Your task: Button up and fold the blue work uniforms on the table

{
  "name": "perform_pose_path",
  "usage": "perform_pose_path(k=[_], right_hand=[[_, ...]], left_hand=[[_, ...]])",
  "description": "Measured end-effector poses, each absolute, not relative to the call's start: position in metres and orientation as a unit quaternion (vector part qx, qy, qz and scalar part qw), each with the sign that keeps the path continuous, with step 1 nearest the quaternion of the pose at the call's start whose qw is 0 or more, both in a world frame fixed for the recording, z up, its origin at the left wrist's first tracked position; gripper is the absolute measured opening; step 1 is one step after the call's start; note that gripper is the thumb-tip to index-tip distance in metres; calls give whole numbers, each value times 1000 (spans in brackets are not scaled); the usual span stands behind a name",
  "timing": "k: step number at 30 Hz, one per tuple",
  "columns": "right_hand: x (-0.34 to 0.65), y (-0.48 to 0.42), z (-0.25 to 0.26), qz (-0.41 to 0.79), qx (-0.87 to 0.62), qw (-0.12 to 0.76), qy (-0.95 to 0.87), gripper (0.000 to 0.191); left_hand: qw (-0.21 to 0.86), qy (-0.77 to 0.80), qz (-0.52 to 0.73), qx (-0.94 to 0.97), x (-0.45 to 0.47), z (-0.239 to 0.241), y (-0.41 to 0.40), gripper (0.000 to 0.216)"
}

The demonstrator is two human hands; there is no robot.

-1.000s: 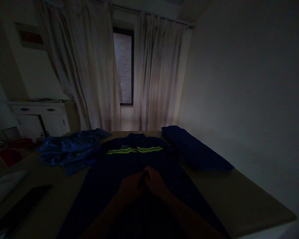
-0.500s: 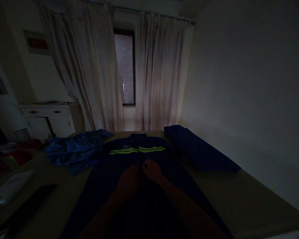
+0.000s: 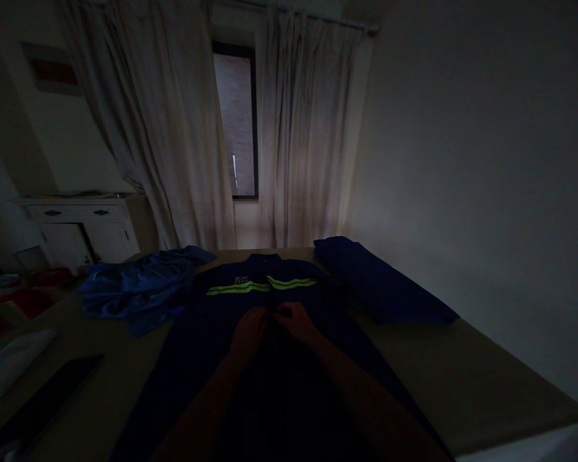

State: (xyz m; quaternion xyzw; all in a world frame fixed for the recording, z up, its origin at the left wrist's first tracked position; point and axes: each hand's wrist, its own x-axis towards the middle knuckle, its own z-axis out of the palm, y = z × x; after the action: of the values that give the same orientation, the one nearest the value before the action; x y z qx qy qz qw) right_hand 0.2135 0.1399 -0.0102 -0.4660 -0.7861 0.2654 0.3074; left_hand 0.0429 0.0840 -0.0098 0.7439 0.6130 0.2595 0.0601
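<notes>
Far left of the left hand, low down, a pale, flat item (image 3: pixel 17 362) lies on the surface, with a long black slab (image 3: pixel 43 401) nearer the person. Beyond them, well off from the hand, stands a white cabinet (image 3: pixel 84 231). Closer in, ahead and to the left of the left hand, there's a crumpled blue cloth (image 3: pixel 139 285), all folds, and behind it hangs a curtain (image 3: pixel 173 128).

Now the middle! A dark blue jacket (image 3: pixel 279 372) lies spread beneath both hands, collar at the far end, yellow-green stripes (image 3: pixel 291 282) just beyond the fingers. The left hand (image 3: pixel 250 327) is on its front, fingers bent toward the centre line; too dark to tell whether they grip cloth. Right beside it, the right hand (image 3: pixel 296 321) curls thumb and finger into a ring at the front opening, and whether fabric is pinched there can't be told either.

Over to the right of the right hand, a folded dark blue garment (image 3: pixel 380 279) sits near the wall (image 3: pixel 462 160), bare surface (image 3: pixel 501 385) on this side of it.
</notes>
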Motion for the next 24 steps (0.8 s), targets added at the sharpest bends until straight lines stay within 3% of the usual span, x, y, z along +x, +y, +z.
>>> perform_pose_path(k=[11, 24], right_hand=[[205, 131, -12, 201, -497, 300, -789, 19], [211, 140, -8, 264, -423, 307, -811, 21]], left_hand=[[90, 590, 275, 754, 42, -13, 86, 25], [85, 642, 241, 723, 46, -1, 80, 27]])
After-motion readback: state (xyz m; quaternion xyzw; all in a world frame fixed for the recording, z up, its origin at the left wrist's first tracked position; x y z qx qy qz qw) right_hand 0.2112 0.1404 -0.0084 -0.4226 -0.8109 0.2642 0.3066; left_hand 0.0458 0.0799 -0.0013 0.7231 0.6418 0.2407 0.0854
